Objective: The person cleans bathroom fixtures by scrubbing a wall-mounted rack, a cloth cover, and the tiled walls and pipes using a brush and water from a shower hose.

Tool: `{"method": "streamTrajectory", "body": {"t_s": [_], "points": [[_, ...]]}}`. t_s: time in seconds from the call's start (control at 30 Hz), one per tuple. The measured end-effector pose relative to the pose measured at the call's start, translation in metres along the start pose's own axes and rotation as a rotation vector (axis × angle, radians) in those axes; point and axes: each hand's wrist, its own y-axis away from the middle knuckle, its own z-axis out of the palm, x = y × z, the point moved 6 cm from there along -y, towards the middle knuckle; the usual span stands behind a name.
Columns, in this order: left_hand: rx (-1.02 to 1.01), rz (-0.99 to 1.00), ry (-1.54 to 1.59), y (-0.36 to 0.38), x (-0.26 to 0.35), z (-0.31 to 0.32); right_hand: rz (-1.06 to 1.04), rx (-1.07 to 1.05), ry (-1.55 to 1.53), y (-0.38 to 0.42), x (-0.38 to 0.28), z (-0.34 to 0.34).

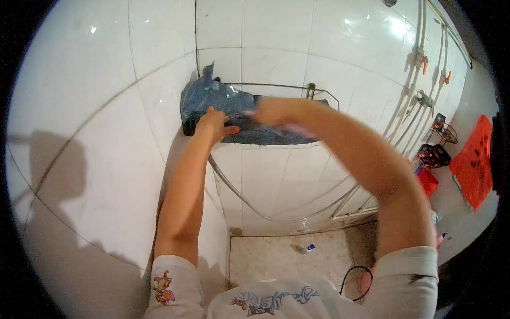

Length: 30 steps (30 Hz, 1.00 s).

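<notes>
A dark blue plastic bag or sheet (210,98) lies over a wire corner shelf (319,93) fixed to the white tiled wall. My left hand (212,123) rests flat on the lower left part of the blue plastic, fingers spread. My right hand (265,110) reaches across to the middle of the plastic; it is motion-blurred, and whether it grips the plastic is unclear. Both arms are raised toward the shelf.
White tiled walls meet in a corner. A hose (249,204) loops down the wall under the shelf. Pipes with valves (422,64) run on the right wall, beside small wire racks (443,130) and an orange bag (473,162). A small bottle (308,248) lies on the floor.
</notes>
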Motion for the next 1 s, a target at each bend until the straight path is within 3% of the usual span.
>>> {"method": "streamTrajectory", "body": {"t_s": [0.03,0.13,0.17,0.27,0.33,0.37,0.4,0.47,0.53,0.57,0.63,0.7,0.8,0.87,0.93,1.0], "points": [[-0.02,0.007,0.015,-0.008,-0.011,0.013,-0.142,0.038,0.023,-0.007,-0.03,0.008],[-0.026,-0.006,0.064,-0.015,-0.026,0.021,-0.188,0.061,-0.042,0.002,-0.035,0.005],[0.009,-0.027,0.088,-0.001,-0.014,0.003,-0.058,0.043,-0.103,0.002,-0.006,0.006],[0.074,-0.052,0.073,0.004,-0.017,0.002,-0.21,-0.082,0.448,0.061,0.06,-0.014],[0.112,-0.089,0.085,0.006,-0.017,-0.005,0.108,-0.052,0.287,0.093,0.123,-0.039],[0.107,-0.087,0.067,0.007,-0.018,-0.004,0.437,-0.088,0.157,0.094,0.165,-0.042],[0.1,-0.078,0.046,0.004,-0.018,-0.001,0.404,-0.055,0.14,0.083,0.166,-0.042],[0.045,-0.085,0.026,0.002,-0.012,-0.002,0.346,0.017,0.094,0.06,0.154,-0.042],[-0.041,-0.132,0.033,0.009,-0.004,-0.01,0.269,-0.118,0.23,0.027,0.088,-0.03],[-0.041,-0.143,0.028,0.01,-0.002,-0.012,0.147,-0.089,-0.122,0.011,0.056,-0.021],[-0.05,-0.171,0.022,0.011,-0.003,-0.012,-0.097,-0.147,-0.156,-0.031,-0.016,-0.002],[0.016,-0.153,0.021,0.01,-0.009,-0.014,-0.097,-0.085,-0.258,-0.074,-0.055,0.018],[0.064,-0.156,0.036,0.008,-0.027,0.001,-0.074,-0.112,-0.203,-0.071,-0.052,0.017],[0.093,-0.228,0.046,0.017,-0.02,-0.008,-0.072,0.107,0.049,-0.065,0.002,0.013],[0.089,-0.257,0.071,0.018,-0.018,-0.012,0.197,0.0,-0.024,-0.036,0.07,0.002],[0.102,-0.246,0.069,0.016,-0.02,-0.011,-0.055,-0.044,0.275,-0.025,0.129,-0.01]]}}
